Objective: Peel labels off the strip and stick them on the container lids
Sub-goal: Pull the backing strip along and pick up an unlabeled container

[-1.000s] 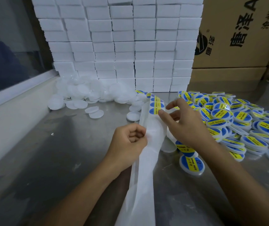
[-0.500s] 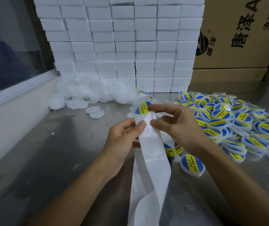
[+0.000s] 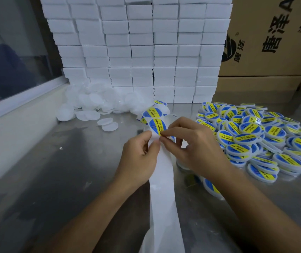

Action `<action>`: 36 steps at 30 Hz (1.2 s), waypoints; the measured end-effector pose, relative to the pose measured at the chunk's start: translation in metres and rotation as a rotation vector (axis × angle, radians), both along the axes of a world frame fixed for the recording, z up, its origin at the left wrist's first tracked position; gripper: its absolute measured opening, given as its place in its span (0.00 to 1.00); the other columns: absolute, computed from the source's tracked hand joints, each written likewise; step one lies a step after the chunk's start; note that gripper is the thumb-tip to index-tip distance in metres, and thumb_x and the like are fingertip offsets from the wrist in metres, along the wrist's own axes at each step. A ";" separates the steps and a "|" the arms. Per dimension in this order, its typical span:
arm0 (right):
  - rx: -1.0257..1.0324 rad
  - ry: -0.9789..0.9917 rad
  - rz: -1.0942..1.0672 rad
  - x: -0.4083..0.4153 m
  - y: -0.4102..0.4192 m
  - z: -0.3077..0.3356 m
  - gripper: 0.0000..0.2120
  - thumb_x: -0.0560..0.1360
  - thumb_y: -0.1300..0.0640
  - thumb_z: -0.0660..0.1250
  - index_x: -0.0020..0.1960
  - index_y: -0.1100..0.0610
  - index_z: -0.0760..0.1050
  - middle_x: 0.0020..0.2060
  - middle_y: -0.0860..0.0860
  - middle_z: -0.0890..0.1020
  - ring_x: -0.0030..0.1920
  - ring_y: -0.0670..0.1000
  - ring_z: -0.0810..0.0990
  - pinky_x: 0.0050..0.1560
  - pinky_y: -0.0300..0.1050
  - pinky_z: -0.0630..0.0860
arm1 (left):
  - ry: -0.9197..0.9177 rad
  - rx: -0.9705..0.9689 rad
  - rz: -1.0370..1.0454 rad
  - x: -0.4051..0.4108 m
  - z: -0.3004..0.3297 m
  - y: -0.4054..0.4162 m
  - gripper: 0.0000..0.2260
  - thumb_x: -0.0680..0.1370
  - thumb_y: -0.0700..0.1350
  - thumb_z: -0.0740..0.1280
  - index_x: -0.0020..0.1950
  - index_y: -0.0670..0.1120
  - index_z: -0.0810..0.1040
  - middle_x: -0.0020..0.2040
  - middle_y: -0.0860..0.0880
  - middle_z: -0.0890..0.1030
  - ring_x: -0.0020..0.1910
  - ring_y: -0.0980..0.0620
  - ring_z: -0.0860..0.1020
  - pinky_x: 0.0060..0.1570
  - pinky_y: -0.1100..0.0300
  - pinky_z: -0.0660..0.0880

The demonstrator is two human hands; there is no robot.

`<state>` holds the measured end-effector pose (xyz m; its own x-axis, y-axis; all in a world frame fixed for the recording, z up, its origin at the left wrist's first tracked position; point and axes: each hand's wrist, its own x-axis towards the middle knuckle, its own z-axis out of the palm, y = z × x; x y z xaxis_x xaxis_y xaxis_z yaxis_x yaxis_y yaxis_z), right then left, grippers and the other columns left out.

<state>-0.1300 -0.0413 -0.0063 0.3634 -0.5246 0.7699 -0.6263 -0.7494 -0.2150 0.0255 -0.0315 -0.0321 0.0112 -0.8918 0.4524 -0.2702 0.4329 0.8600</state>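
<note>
A long white backing strip (image 3: 163,183) runs from the bottom edge up to my hands, with round blue-and-yellow labels (image 3: 157,126) on its upper end. My left hand (image 3: 138,157) pinches the strip just below the nearest label. My right hand (image 3: 193,148) pinches that label's lower edge with thumb and forefinger. Plain white lids (image 3: 95,101) lie heaped at the back left. Several labelled lids (image 3: 255,136) are piled at the right, and one (image 3: 210,187) lies partly under my right wrist.
The worktop is bare metal (image 3: 54,179). A wall of stacked white boxes (image 3: 137,48) stands at the back, brown cartons (image 3: 270,42) at the back right. A white ledge (image 3: 18,114) under a window borders the left side.
The strip has been pulled down, so a full label now sits above my fingers. My right hand has shifted from holding the strip's top to pinching the label's lower edge.
</note>
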 end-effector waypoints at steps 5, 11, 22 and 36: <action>0.015 0.003 0.030 0.001 0.001 0.000 0.04 0.75 0.59 0.71 0.46 0.59 0.84 0.39 0.53 0.81 0.30 0.51 0.78 0.33 0.51 0.76 | -0.126 -0.064 0.015 0.001 0.003 0.004 0.16 0.76 0.48 0.60 0.43 0.33 0.74 0.30 0.38 0.67 0.29 0.52 0.62 0.29 0.49 0.61; 0.169 -0.187 -0.014 0.001 0.001 0.001 0.02 0.73 0.62 0.72 0.42 0.58 0.82 0.36 0.48 0.81 0.32 0.47 0.77 0.37 0.41 0.75 | -0.100 0.000 -0.021 0.004 0.001 0.001 0.17 0.74 0.47 0.60 0.46 0.32 0.75 0.37 0.33 0.74 0.34 0.44 0.68 0.35 0.41 0.69; 1.073 -1.174 0.139 -0.020 -0.009 0.015 0.02 0.73 0.59 0.72 0.43 0.57 0.83 0.35 0.50 0.83 0.29 0.45 0.75 0.37 0.40 0.79 | 0.086 0.052 -0.010 0.014 -0.012 -0.011 0.09 0.79 0.46 0.65 0.40 0.48 0.80 0.32 0.50 0.82 0.32 0.57 0.77 0.34 0.65 0.73; 0.763 -1.222 0.102 -0.017 -0.003 0.025 0.05 0.72 0.64 0.73 0.44 0.56 0.83 0.38 0.51 0.86 0.41 0.48 0.84 0.51 0.43 0.82 | -0.905 0.269 0.607 0.080 -0.034 -0.092 0.24 0.79 0.56 0.59 0.75 0.53 0.63 0.75 0.49 0.62 0.70 0.42 0.64 0.64 0.44 0.64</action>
<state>-0.1470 -0.0439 0.0189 -0.2444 -0.9546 0.1700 0.2866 -0.2386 -0.9278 0.1051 -0.1236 -0.0661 0.2423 -0.9202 0.3075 -0.9460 -0.1538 0.2853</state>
